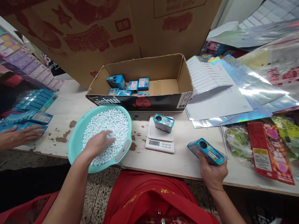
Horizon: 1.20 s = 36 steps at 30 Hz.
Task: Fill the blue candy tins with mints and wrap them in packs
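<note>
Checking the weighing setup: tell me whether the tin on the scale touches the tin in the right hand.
Apart. The head view shows bare table between the tin on the scale and the held tin.

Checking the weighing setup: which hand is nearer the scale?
Right. The right hand holds a tin just right of the scale; the left hand is farther left, in the bowl of candies.

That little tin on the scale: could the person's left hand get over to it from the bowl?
Probably yes. The left hand lies on the white pellets in the teal basin, beside the scale. Between it and the tin is only the basin's low rim and bare table.
</note>
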Motion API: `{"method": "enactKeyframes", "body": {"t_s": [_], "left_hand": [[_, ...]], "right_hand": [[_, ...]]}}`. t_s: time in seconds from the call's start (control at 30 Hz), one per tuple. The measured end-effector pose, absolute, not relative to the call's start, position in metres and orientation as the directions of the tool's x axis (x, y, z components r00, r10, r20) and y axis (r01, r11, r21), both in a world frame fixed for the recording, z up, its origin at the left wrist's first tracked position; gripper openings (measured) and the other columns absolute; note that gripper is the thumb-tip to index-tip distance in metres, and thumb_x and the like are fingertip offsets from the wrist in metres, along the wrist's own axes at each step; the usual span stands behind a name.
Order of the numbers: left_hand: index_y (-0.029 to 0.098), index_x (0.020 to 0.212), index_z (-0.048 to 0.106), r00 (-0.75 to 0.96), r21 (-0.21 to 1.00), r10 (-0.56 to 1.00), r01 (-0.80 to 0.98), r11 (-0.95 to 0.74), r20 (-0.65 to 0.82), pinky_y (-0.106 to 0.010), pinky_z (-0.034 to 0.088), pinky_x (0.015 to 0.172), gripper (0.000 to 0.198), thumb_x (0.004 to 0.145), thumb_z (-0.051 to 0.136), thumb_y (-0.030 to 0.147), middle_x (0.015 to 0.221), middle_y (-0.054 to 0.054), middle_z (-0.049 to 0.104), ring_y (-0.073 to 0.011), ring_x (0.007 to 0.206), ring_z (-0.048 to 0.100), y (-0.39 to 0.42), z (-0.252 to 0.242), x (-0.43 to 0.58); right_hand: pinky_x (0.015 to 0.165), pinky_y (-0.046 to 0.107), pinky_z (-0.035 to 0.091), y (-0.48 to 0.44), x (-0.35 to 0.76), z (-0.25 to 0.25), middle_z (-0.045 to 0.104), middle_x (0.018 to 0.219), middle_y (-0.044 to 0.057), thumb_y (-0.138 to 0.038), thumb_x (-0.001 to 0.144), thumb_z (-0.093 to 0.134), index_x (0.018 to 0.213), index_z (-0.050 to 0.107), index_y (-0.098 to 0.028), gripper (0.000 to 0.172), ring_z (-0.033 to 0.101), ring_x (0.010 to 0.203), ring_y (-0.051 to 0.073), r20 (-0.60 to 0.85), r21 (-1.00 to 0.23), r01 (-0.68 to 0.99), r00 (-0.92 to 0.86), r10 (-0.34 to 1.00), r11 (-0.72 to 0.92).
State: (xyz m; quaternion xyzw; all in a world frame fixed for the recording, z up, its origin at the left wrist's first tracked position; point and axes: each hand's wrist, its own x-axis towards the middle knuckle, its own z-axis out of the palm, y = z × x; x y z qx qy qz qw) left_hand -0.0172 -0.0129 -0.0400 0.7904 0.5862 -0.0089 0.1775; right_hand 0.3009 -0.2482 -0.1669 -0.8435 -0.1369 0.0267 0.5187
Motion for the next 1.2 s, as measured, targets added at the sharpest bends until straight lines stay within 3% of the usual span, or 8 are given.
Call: {"method": "enactKeyframes", "body": {"t_s": [0.13, 0.27, 0.4, 0.53, 0.73, 0.97, 1.07, 1.2], "left_hand": [[0.021, 0.092, 0.068, 0.369, 0.244, 0.875, 0.922, -0.301, -0.315, -0.031, 0.043, 0.072, 0.028, 0.077, 0.054, 0.041, 0.095, -0.007, 0.070, -0.0260, 0.088, 0.062, -0.013, -0.055, -0.038], [0.021, 0.080, 0.067, 0.276, 0.499, 0.926, 0.859, -0.116, -0.259, -0.025, 0.039, 0.058, 0.021, 0.072, 0.063, 0.040, 0.071, -0.001, 0.064, -0.0172, 0.066, 0.056, -0.012, -0.047, -0.036], [0.017, 0.081, 0.065, 0.128, 0.901, 0.922, 0.297, 0.315, -0.365, -0.016, 0.031, 0.040, 0.026, 0.061, 0.076, 0.029, 0.066, -0.001, 0.058, -0.0095, 0.053, 0.049, -0.005, -0.041, -0.042], [0.014, 0.082, 0.062, 0.098, 0.829, 0.849, -0.185, 0.528, -0.519, -0.012, 0.032, 0.034, 0.010, 0.075, 0.064, 0.020, 0.069, -0.004, 0.057, -0.0083, 0.051, 0.050, 0.001, -0.044, -0.040], [0.013, 0.074, 0.054, 0.054, 0.749, 0.802, -0.325, 0.578, -0.595, -0.009, 0.030, 0.029, 0.026, 0.094, 0.037, 0.017, 0.066, -0.002, 0.049, -0.0055, 0.045, 0.046, 0.015, -0.042, -0.029], [0.014, 0.076, 0.051, 0.046, 0.746, 0.825, -0.402, 0.532, -0.564, -0.007, 0.032, 0.032, 0.018, 0.090, 0.041, 0.012, 0.071, -0.002, 0.050, -0.0039, 0.047, 0.046, 0.020, -0.035, -0.035], [0.014, 0.075, 0.051, 0.035, 0.736, 0.775, -0.289, 0.612, -0.631, -0.008, 0.034, 0.034, 0.014, 0.087, 0.045, 0.011, 0.069, -0.002, 0.051, -0.0040, 0.047, 0.046, 0.019, -0.039, -0.030], [0.013, 0.076, 0.055, 0.322, 0.800, 0.752, 0.033, 0.599, -0.575, -0.009, 0.018, 0.031, 0.010, 0.079, 0.062, 0.019, 0.065, 0.002, 0.047, 0.0008, 0.039, 0.029, 0.013, -0.037, 0.003]], "right_hand": [[0.065, 0.032, 0.048, -0.250, 0.302, -0.169, 0.060, 0.073, 0.004, -0.077, 0.049, 0.069, 0.091, 0.057, -0.015, 0.076, 0.057, 0.064, 0.020, 0.101, -0.873, 0.214, 0.958, 0.267, -0.439], [0.067, 0.033, 0.048, -0.251, 0.302, -0.170, 0.060, 0.074, 0.004, -0.076, 0.050, 0.068, 0.092, 0.057, -0.015, 0.075, 0.058, 0.066, 0.020, 0.115, -0.870, 0.230, 0.955, 0.273, -0.436], [0.066, 0.033, 0.048, -0.251, 0.302, -0.169, 0.060, 0.073, 0.004, -0.077, 0.049, 0.068, 0.092, 0.058, -0.015, 0.076, 0.058, 0.065, 0.021, 0.105, -0.868, 0.220, 0.957, 0.269, -0.445], [0.068, 0.034, 0.048, -0.251, 0.302, -0.171, 0.061, 0.075, 0.005, -0.077, 0.049, 0.068, 0.093, 0.058, -0.014, 0.077, 0.059, 0.067, 0.021, 0.090, -0.872, 0.207, 0.959, 0.270, -0.444], [0.068, 0.035, 0.048, -0.252, 0.301, -0.171, 0.063, 0.077, 0.007, -0.077, 0.048, 0.069, 0.095, 0.059, -0.014, 0.078, 0.060, 0.069, 0.023, 0.050, -0.873, 0.170, 0.964, 0.262, -0.458], [0.063, 0.033, 0.048, -0.247, 0.299, -0.163, 0.064, 0.075, 0.006, -0.076, 0.049, 0.069, 0.093, 0.059, -0.015, 0.075, 0.060, 0.065, 0.022, 0.031, -0.894, 0.152, 0.960, 0.279, -0.422], [0.063, 0.034, 0.048, -0.247, 0.299, -0.162, 0.064, 0.074, 0.006, -0.077, 0.048, 0.068, 0.091, 0.059, -0.016, 0.075, 0.060, 0.065, 0.023, 0.017, -0.893, 0.136, 0.963, 0.270, -0.429], [0.064, 0.034, 0.049, -0.247, 0.299, -0.164, 0.064, 0.076, 0.006, -0.077, 0.048, 0.069, 0.090, 0.059, -0.016, 0.075, 0.060, 0.067, 0.023, 0.020, -0.897, 0.143, 0.958, 0.285, -0.419]]}}
